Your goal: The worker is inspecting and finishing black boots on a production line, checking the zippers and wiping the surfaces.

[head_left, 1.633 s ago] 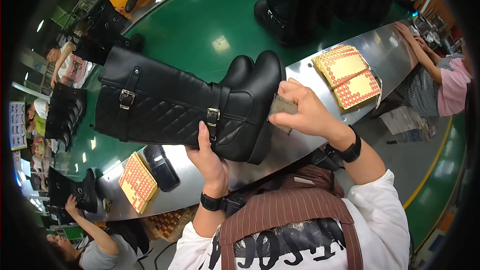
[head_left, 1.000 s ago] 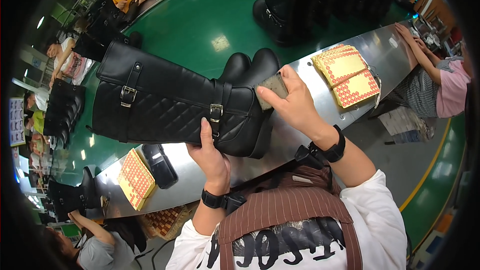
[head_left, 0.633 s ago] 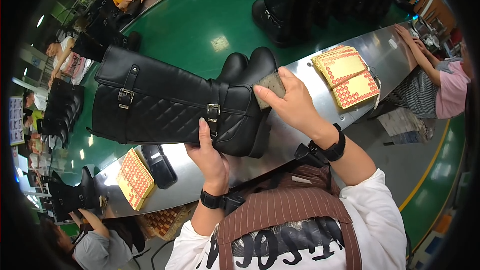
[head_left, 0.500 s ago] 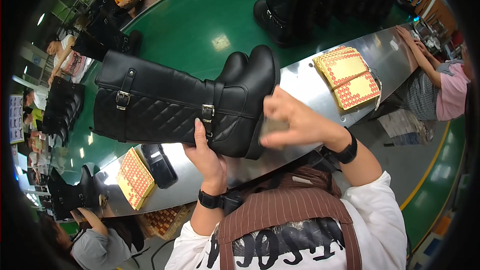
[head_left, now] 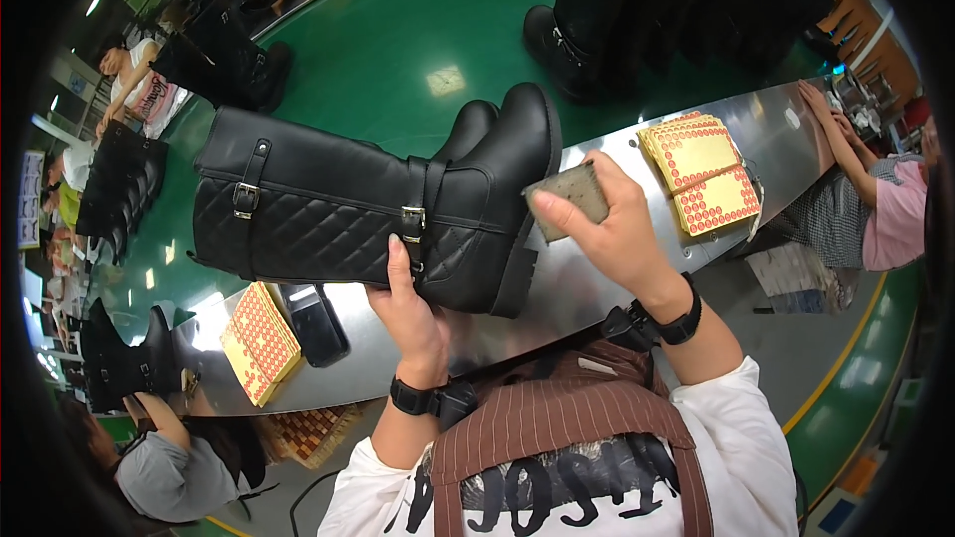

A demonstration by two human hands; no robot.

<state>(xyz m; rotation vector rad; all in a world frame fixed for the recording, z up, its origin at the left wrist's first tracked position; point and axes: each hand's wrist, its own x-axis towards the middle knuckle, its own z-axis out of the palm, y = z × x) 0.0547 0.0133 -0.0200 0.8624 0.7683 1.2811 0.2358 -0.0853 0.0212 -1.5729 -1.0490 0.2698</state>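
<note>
My left hand [head_left: 410, 300] grips a tall black quilted boot [head_left: 358, 209] at the ankle, holding it sideways above the steel counter [head_left: 577, 288], with its toe pointing right and its buckled shaft to the left. A second black boot lies just behind it, with only its toe showing. My right hand [head_left: 617, 229] holds a small grey sponge block [head_left: 569, 197] just right of the boot's toe, a little apart from the leather.
Yellow sheets of red dot stickers [head_left: 701, 184] lie on the counter at right; another stack [head_left: 259, 343] and a black flat box [head_left: 313, 323] lie at left. More black boots [head_left: 587, 30] stand on the green conveyor [head_left: 398, 50]. Other people sit at right, left and far side.
My right hand wiped the sponge along the boot's toe, then drew back to the right, off the leather. The left hand has tilted the boot slightly, toe higher.
</note>
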